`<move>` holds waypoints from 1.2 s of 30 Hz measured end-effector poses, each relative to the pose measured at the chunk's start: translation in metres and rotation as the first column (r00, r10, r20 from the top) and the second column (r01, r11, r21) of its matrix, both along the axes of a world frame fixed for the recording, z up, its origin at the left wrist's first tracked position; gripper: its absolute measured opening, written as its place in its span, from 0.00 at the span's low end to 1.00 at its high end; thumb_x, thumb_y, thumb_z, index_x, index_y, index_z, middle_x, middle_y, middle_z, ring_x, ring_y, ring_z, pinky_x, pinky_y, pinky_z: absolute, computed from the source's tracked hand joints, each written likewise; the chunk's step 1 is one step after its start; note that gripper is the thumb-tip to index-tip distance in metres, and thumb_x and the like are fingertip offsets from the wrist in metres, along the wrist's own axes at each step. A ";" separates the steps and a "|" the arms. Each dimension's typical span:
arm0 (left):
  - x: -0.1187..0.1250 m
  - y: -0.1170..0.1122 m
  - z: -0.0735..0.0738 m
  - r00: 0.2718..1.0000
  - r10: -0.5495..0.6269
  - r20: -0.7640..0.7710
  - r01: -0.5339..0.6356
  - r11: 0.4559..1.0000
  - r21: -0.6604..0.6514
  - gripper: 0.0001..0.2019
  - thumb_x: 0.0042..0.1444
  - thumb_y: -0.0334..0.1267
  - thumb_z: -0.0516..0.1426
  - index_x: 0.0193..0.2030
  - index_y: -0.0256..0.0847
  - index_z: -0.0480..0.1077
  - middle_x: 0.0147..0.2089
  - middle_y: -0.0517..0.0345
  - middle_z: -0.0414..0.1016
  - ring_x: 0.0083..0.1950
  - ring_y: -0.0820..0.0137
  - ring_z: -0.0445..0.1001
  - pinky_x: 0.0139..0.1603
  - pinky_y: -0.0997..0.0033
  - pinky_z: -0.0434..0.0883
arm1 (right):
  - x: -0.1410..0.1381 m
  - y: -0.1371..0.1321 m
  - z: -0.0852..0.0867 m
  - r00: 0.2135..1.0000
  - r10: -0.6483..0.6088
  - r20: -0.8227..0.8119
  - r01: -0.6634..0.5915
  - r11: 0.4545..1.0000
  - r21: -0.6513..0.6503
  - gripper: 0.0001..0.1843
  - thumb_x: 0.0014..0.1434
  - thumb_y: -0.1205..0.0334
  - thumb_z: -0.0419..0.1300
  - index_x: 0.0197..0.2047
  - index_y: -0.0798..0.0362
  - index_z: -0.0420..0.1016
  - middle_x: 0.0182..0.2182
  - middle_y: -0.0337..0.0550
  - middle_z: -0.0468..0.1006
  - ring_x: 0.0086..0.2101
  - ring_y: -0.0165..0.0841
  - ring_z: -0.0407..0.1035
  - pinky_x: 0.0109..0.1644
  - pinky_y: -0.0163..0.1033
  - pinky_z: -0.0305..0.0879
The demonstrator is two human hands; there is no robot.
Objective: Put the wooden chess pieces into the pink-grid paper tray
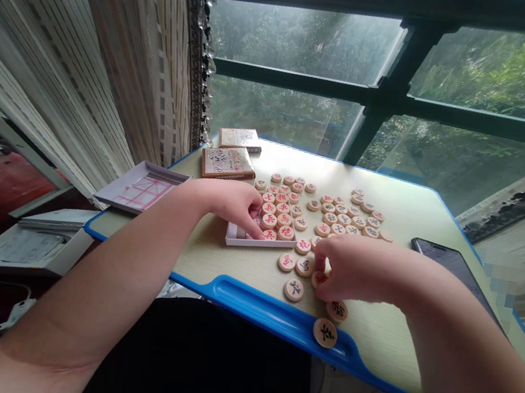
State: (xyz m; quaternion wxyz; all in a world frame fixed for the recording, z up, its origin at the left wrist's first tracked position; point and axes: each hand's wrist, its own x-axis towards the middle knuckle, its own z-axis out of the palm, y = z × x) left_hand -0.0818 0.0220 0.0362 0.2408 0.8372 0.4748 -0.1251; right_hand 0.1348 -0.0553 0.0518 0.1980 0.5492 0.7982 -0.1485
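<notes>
My left hand (235, 205) reaches over the left side of a shallow white box (254, 244), which holds rows of round wooden Chinese chess pieces with red characters. Its fingers are apart, and one fingertip touches a red-marked piece (269, 234) by the box's front wall. On the table to the right of the box, my right hand (356, 267) pinches a red-marked Chinese chess piece (320, 278), partly hidden by the fingers. Around that hand lie loose pieces, among them a black-marked one (293, 289). Another black-marked piece (324, 333) lies at the blue tray edge.
Many more pieces (340, 217) are spread behind my right hand. Two small printed boxes (228, 162) lie at the back left, and an open box lid (142, 187) at the left edge. A phone (452, 271) rests on the right. The blue-edged table (396, 186) stands against a window.
</notes>
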 end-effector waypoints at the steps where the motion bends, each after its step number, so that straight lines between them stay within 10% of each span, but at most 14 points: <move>1: 0.000 0.000 0.000 1.000 0.000 0.003 0.000 1.000 -0.002 0.27 0.36 0.63 0.59 0.32 0.41 0.68 0.31 0.58 0.71 0.30 0.70 0.64 0.29 0.70 0.56 | 0.001 0.001 0.000 1.000 -0.010 -0.013 0.010 1.000 -0.013 0.10 0.41 0.59 0.62 0.29 0.50 0.78 0.21 0.42 0.74 0.19 0.33 0.66 0.20 0.35 0.53; 10: -0.002 0.001 -0.002 0.999 -0.030 0.011 0.030 1.000 0.005 0.28 0.36 0.65 0.58 0.32 0.41 0.67 0.32 0.59 0.71 0.30 0.70 0.64 0.28 0.70 0.57 | -0.012 0.000 0.011 0.926 0.026 -0.378 0.018 0.993 0.113 0.12 0.47 0.54 0.61 0.36 0.49 0.74 0.25 0.38 0.74 0.22 0.27 0.63 0.23 0.33 0.52; 18: -0.003 0.002 -0.005 0.999 -0.037 0.040 0.038 0.999 -0.010 0.28 0.36 0.65 0.57 0.32 0.41 0.68 0.31 0.59 0.70 0.29 0.71 0.63 0.28 0.71 0.56 | -0.027 0.004 -0.005 0.905 0.138 -0.401 0.016 0.934 0.357 0.14 0.50 0.57 0.59 0.42 0.49 0.73 0.26 0.37 0.72 0.24 0.27 0.60 0.27 0.34 0.48; 36: -0.008 -0.002 0.008 0.988 -0.076 0.134 0.091 0.989 -0.113 0.24 0.44 0.61 0.54 0.37 0.41 0.68 0.35 0.60 0.69 0.34 0.70 0.65 0.32 0.72 0.59 | -0.034 0.008 -0.019 0.898 0.173 -0.404 -0.023 0.937 0.350 0.14 0.53 0.55 0.58 0.42 0.48 0.74 0.29 0.39 0.76 0.26 0.29 0.63 0.27 0.33 0.49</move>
